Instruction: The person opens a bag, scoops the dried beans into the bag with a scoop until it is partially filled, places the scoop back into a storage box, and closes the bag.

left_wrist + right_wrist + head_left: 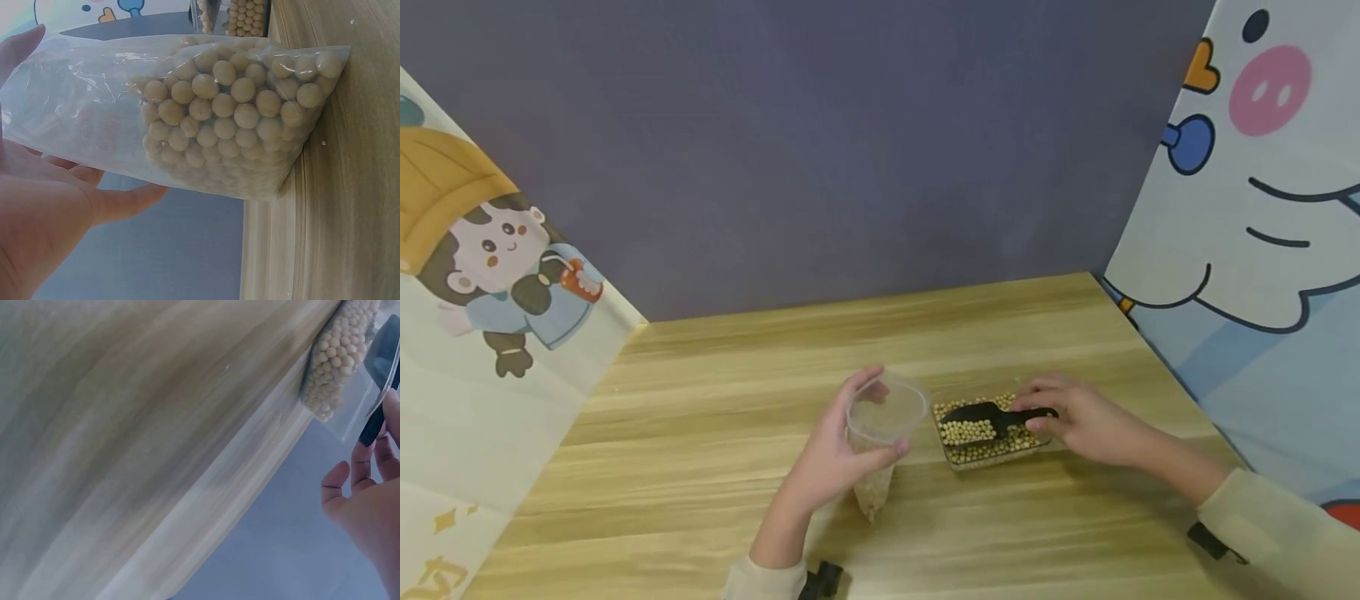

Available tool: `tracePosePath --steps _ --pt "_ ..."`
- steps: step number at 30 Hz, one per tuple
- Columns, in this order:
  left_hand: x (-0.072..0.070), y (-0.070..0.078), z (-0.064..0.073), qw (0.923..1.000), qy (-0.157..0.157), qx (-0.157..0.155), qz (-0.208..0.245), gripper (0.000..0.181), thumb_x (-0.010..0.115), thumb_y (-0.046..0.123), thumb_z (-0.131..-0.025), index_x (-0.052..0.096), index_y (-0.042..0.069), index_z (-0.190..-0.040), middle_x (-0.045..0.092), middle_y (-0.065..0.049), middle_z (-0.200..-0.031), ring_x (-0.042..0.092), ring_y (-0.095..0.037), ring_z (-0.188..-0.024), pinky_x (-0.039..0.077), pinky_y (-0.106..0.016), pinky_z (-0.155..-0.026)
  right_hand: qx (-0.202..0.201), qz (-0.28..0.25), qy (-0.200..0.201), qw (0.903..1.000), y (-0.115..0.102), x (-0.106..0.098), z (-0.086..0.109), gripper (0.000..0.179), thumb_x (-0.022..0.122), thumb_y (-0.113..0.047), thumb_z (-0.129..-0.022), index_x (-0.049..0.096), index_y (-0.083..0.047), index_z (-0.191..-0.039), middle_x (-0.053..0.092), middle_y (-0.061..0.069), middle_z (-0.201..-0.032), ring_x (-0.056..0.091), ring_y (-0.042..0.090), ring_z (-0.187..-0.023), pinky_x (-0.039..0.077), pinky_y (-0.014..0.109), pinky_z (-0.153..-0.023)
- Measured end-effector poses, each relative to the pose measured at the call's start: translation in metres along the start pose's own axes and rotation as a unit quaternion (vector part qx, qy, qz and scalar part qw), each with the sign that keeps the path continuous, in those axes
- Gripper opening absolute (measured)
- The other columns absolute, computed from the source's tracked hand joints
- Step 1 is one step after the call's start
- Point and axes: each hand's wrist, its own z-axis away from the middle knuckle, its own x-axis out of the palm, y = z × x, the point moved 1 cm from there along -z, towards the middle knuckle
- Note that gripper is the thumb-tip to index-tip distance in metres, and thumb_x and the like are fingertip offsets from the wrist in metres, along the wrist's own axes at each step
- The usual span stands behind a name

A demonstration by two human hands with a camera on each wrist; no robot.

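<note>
My left hand (831, 462) holds a clear plastic bag (874, 487) near its top, with thumb and fingers spread around the wide-open mouth. In the left wrist view, pale round beans (225, 112) fill the bag's lower part, and its bottom is down at the wood. My right hand (1093, 423) pinches the handle of a black scoop (977, 412) between thumb and fingers. Yellow beans (967, 432) lie in the scoop, which is over a clear rectangular container (992, 459) of the same beans. The right wrist view shows the scoop handle (373, 427) at the fingertips.
The container stands just right of the bag on a wood-grain table (700, 417). A dark grey-blue wall (865, 167) rises behind the table. Side panels with cartoon figures border it on the left (445, 400) and right (1247, 292).
</note>
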Motion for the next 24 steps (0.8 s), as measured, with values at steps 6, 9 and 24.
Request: tracePosePath --steps 6,9,24 --pt "-0.001 0.0 0.0 1.0 0.004 0.007 0.0 0.097 0.092 0.019 -0.078 0.041 0.02 -0.161 0.06 -0.011 -0.147 0.056 -0.031 -0.138 0.045 -0.066 -0.117 0.002 -0.026 0.009 0.9996 0.002 0.001 -0.001 0.031 0.078 -0.01 -0.094 0.079 -0.019 -0.123 0.073 -0.006 -0.123 0.068 0.022 -0.115 0.062 0.039 -0.095" --pt "-0.001 0.0 0.0 1.0 0.003 0.005 0.0 0.098 0.092 0.019 -0.078 0.041 0.018 -0.161 0.06 -0.008 -0.146 0.056 -0.031 -0.138 0.044 -0.066 -0.117 0.009 -0.042 0.008 0.999 0.003 0.001 0.0 0.03 0.078 -0.011 -0.094 0.078 -0.018 -0.124 0.074 -0.005 -0.125 0.068 0.02 -0.117 0.062 0.038 -0.097" --pt "-0.001 -0.001 0.0 0.9999 -0.007 0.009 0.006 0.097 0.092 0.018 -0.079 0.04 0.019 -0.161 0.058 -0.014 -0.148 0.055 -0.032 -0.139 0.046 -0.065 -0.116 -0.029 -0.092 0.08 0.9922 0.005 -0.025 -0.007 0.031 0.075 0.001 -0.094 0.08 -0.013 -0.12 0.075 -0.001 -0.117 0.061 -0.006 -0.108 0.057 0.022 -0.078"
